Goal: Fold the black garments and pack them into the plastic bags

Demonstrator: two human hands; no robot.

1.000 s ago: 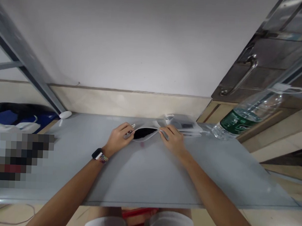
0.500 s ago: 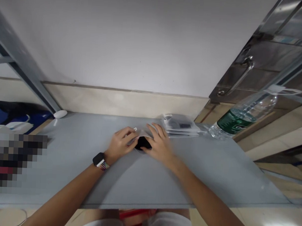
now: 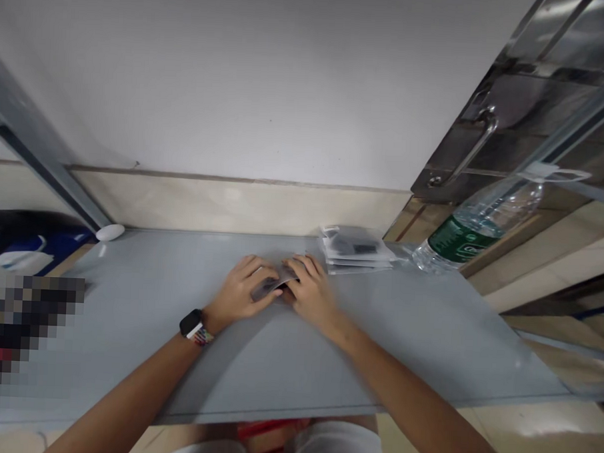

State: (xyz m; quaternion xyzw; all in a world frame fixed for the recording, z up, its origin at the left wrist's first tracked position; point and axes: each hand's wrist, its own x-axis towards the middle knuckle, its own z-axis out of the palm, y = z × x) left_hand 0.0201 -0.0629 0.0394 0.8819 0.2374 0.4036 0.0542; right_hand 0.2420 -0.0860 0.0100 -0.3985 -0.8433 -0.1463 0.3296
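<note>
A small clear plastic bag point(image 3: 273, 283) with something dark inside lies on the grey table point(image 3: 128, 299) between both of my hands. My left hand point(image 3: 243, 292), with a watch on its wrist, has its fingers curled on the bag's left end. My right hand point(image 3: 310, 291) presses on the bag's right end with fingers bent over it. Most of the bag is hidden under my fingers.
A stack of similar clear bags point(image 3: 355, 247) sits just right of my hands near the wall. A water bottle with a green label point(image 3: 475, 226) lies at the table's right edge. A small white object point(image 3: 110, 232) rests at the back left corner.
My right hand slid left along the bag toward my left hand. The bag's open mouth, showing a dark inside, has been pressed flat under both hands.
</note>
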